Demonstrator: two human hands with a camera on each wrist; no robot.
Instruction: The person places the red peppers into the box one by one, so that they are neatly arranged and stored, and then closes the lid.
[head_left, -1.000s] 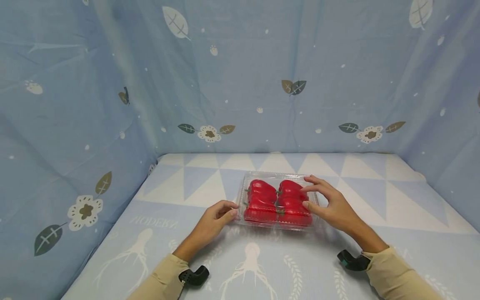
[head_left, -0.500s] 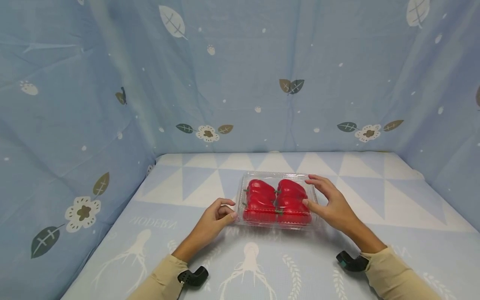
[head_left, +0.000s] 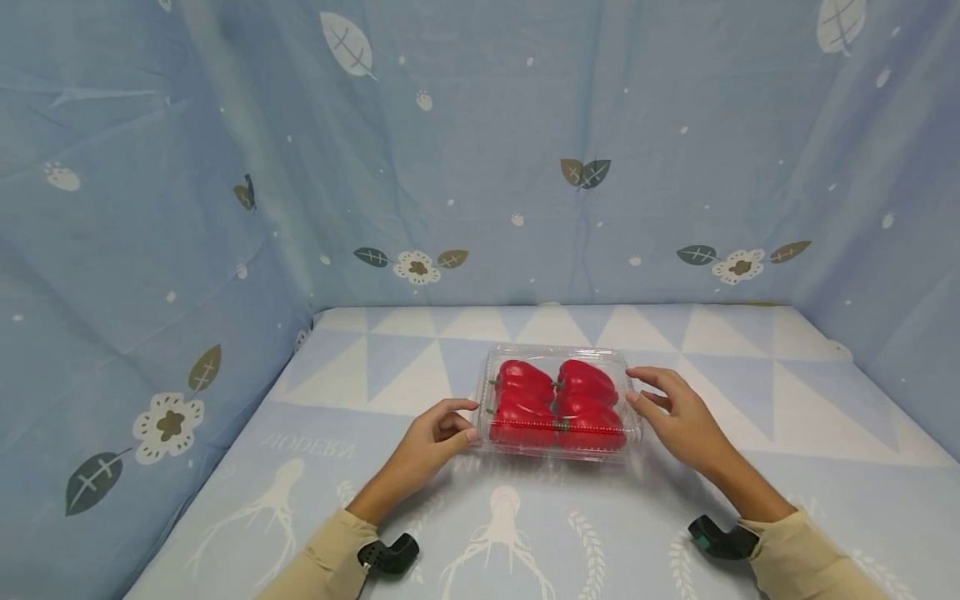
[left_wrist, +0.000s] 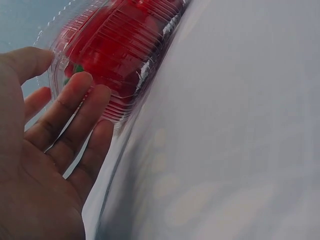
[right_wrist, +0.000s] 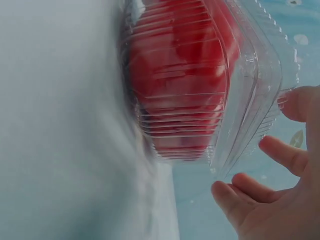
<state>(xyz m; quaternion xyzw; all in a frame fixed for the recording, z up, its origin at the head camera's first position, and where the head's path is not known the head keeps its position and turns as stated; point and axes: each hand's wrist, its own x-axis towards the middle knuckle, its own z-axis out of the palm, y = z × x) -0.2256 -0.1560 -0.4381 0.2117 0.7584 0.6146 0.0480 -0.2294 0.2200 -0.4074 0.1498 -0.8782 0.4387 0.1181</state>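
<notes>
A clear plastic clamshell box (head_left: 487,367) lies on the table, its lid over it. Several red bell peppers (head_left: 585,381) with green stems sit inside. My left hand (head_left: 429,442) is at the box's left side. In the left wrist view, its thumb (left_wrist: 37,62) reaches the rim and the other fingers stay loosely extended beside the wall. My right hand (head_left: 686,421) is at the right side. From the right wrist view, its thumb (right_wrist: 300,102) meets the rim while the relaxed fingers lie along the edge without curling round it.
A pale blue and white patterned cloth (head_left: 300,483) covers the table. Blue printed curtains (head_left: 480,125) hang behind it and at both sides. Each sleeve has a black wrist camera (head_left: 388,552) at its cuff.
My right hand has moved off the lid's top and peppers to the box's right edge. The left hand has barely shifted and the box stays in about the same place.
</notes>
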